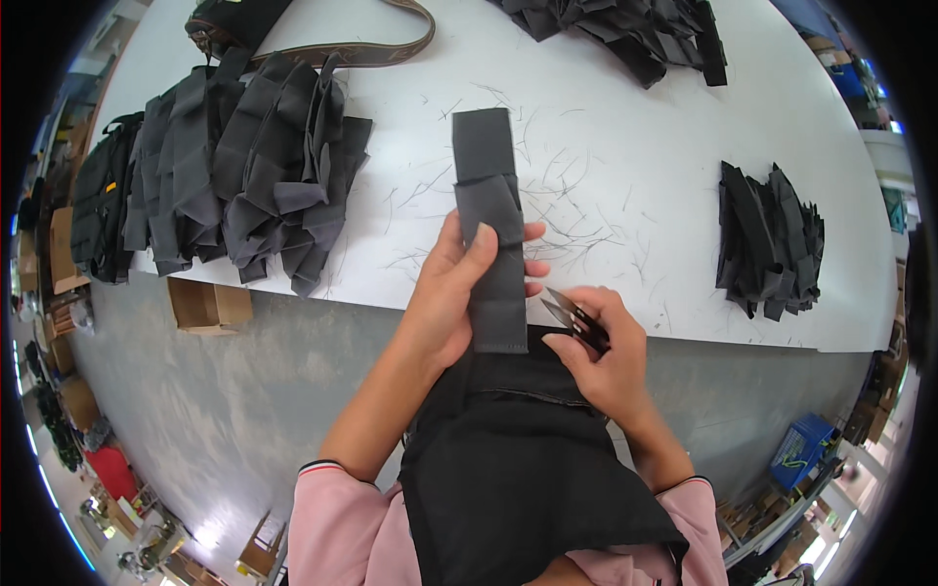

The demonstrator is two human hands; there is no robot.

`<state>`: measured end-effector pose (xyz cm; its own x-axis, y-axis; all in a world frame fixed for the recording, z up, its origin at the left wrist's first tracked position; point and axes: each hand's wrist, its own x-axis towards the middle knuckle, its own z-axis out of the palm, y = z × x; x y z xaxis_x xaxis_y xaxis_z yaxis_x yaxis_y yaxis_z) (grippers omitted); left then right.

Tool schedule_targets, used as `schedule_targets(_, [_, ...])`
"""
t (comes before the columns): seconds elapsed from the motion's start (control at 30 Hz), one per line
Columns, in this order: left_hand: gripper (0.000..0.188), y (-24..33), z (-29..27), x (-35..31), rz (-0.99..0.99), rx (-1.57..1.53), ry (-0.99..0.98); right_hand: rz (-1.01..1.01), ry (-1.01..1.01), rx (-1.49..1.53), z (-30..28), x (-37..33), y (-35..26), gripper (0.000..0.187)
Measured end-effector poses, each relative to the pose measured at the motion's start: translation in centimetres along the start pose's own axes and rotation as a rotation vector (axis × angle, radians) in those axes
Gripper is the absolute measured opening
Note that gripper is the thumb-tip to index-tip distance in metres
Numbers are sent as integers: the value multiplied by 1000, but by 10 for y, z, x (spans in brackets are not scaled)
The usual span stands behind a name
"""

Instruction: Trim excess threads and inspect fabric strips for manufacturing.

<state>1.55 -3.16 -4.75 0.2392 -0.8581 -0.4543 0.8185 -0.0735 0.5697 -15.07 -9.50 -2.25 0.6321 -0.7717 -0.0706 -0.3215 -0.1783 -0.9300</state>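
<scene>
A long dark grey fabric strip (493, 210) stands lengthwise in front of me over the table's near edge. My left hand (459, 273) grips it, thumb on top and fingertips showing past its right side. The strip has a fold across its upper part and a stitched lower end. My right hand (611, 347) is closed around small thread snips (578, 320), their two blades apart and pointing up-left. The blade tips are close to my left fingertips, apart from the strip.
Cut threads (576, 225) lie scattered over the white table (645, 127). A large heap of grey strips (244, 166) sits left, beside a black backpack (103, 200). More strips are piled at the far side (625, 34) and the right (772, 244). A cardboard box (210, 306) stands below the table edge.
</scene>
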Motion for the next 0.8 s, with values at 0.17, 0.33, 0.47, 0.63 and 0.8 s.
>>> schedule_targets(0.17, [44, -2, 11, -3, 26, -23, -11, -11, -187, 1, 16, 6, 11, 27])
schedule_targets(0.33, [40, -1, 3, 4, 2, 0, 118, -760, -179, -369, 20, -13, 12, 33])
schedule_targets(0.47, [38, -7, 6, 3, 58, 136, 164, -656, -239, -388, 25, -13, 19, 34])
schedule_targets(0.63, [35, -10, 2, 2, 40, 81, 158, -24, -59, -57, -8, -28, 18, 34])
schedule_targets(0.8, [35, -10, 4, -1, 21, 47, 163, 73, -46, 125, -7, -26, 34, 30])
